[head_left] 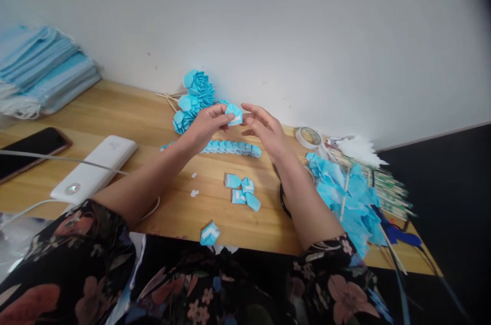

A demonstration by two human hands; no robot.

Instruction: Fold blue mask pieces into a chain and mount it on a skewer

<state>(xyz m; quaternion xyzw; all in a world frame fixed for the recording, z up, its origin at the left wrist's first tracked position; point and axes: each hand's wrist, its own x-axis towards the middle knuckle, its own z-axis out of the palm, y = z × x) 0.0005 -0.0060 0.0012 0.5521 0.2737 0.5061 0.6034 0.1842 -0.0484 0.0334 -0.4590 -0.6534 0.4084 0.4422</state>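
Observation:
My left hand (209,123) pinches a folded blue paper petal (234,114) with a white strip on it, held above the table. My right hand (264,128) is just to its right, fingers apart and curved toward the petal. Whether a right fingertip touches it I cannot tell. Below the hands lies a row of overlapping blue folded petals (230,147), partly hidden by my left forearm. Nearer me are several loose petals (242,191) with white strips. One more petal (209,233) lies at the table's front edge.
Blue paper flowers (196,97) on sticks lie by the wall. On the left are stacked blue masks (46,66), a phone (32,151) and a cabled white power bank (94,169). At right are a tape roll (309,137), blue sheets (345,194) and a blue-handled tool (402,236).

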